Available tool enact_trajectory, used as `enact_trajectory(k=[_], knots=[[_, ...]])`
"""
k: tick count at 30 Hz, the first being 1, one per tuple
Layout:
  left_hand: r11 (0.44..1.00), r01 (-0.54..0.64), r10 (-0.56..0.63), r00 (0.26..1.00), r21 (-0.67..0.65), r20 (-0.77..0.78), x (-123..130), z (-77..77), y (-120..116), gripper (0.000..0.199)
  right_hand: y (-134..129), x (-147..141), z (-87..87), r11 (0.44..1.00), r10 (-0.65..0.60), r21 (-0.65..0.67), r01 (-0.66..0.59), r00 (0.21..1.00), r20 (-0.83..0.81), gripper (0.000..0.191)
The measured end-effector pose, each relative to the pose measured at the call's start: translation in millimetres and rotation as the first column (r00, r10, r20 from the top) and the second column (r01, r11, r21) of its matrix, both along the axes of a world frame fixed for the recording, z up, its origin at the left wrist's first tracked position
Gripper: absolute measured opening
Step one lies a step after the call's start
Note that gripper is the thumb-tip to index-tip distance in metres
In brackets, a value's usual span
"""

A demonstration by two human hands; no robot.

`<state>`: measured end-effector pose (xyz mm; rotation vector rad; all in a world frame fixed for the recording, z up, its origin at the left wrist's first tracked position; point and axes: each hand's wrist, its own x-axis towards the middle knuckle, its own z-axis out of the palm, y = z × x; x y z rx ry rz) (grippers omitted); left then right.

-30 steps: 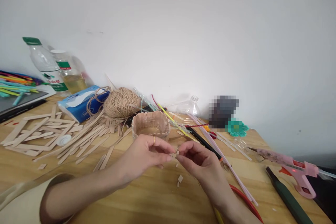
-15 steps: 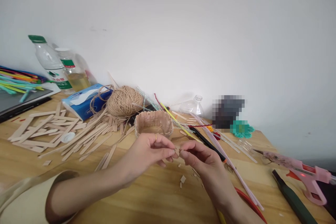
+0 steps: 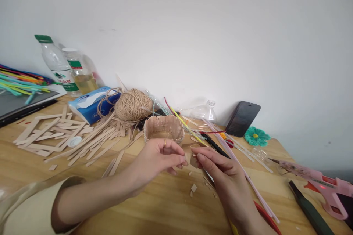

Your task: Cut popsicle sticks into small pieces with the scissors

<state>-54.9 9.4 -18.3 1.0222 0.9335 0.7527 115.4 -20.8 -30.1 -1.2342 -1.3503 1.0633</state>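
My left hand (image 3: pixel 165 156) pinches a small pale piece of wooden craft stick (image 3: pixel 186 157) between thumb and fingertips. Just to its right, my right hand (image 3: pixel 219 167) has thumb and forefinger closed; a small brownish bit shows by these fingertips, too blurred to name. A narrow gap separates the hands. Behind them stands a small basket (image 3: pixel 164 126) made of craft sticks, with silvery trim round it. Under my right hand lies a tool with a red handle (image 3: pixel 266 216), mostly hidden. Small wood offcuts (image 3: pixel 193 188) lie on the table below my fingers.
Craft sticks (image 3: pixel 96 143) are heaped at left, near a twine ball (image 3: pixel 134 104), a tissue pack (image 3: pixel 95 104) and bottles (image 3: pixel 59 66). On the right are a phone (image 3: pixel 243 118), a green flower (image 3: pixel 256 136), a pink glue gun (image 3: pixel 322 187) and a dark-green-handled tool (image 3: pixel 310 205).
The hands, with fingertips nearly together before, have moved slightly apart, my right hand shifting to the right. The view has turned a little.
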Motion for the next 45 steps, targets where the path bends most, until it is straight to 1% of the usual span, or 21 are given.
enact_trajectory(k=[4, 6, 10, 15, 22, 26, 31, 35, 39, 45], knots=[[1.0, 0.002, -0.002, 1.0, 0.005, -0.006, 0.3, 0.6, -0.9, 0.009, -1.0, -3.1, -1.4, 0.994, -0.077, -0.09, 0.066, 0.988, -0.132, 0.011], [1.0, -0.001, 0.001, 1.0, 0.001, -0.005, 0.3, 0.2, -1.3, 0.009, -1.9, -5.0, -2.8, 0.988, -0.108, -0.129, 0.087, 0.98, -0.169, 0.012], [1.0, 0.006, -0.006, 1.0, -0.008, -0.004, 1.1, 0.5, -2.4, 0.008, -6.0, -11.2, -3.5, 0.987, -0.111, -0.138, 0.086, 0.976, -0.189, 0.009], [1.0, 0.03, -0.03, 0.999, 0.006, 0.027, 1.6, 1.1, -3.4, 0.004, -10.3, -19.9, -0.7, 0.983, -0.092, -0.18, 0.042, 0.956, -0.278, 0.008], [0.999, 0.041, -0.042, 0.998, 0.027, 0.048, 0.7, -0.1, -4.0, 0.005, -10.6, -22.5, -0.4, 0.975, -0.095, -0.222, 0.028, 0.949, -0.301, 0.009], [1.0, 0.023, -0.024, 0.998, 0.011, 0.064, 0.8, 0.9, -5.1, 0.005, -10.3, -22.5, -1.4, 0.972, -0.099, -0.234, 0.022, 0.942, -0.321, 0.01], [1.0, 0.02, -0.02, 0.997, 0.0, 0.075, 1.3, 1.1, -4.6, 0.003, -10.8, -21.9, -1.4, 0.975, -0.114, -0.218, 0.046, 0.943, -0.312, 0.01], [1.0, 0.023, -0.023, 0.997, 0.006, 0.072, 1.1, -0.2, -4.1, 0.005, -11.6, -22.1, -0.2, 0.977, -0.106, -0.208, 0.043, 0.947, -0.304, 0.008], [1.0, -0.006, 0.006, 0.999, 0.004, 0.046, 0.4, -1.0, -4.1, 0.005, -11.4, -22.9, 0.1, 0.971, -0.124, -0.236, 0.048, 0.939, -0.32, 0.008], [1.0, -0.002, 0.001, 1.0, 0.028, 0.028, -0.1, -1.7, -3.5, 0.003, -11.0, -22.7, -0.9, 0.966, -0.131, -0.254, 0.048, 0.937, -0.323, 0.01]])
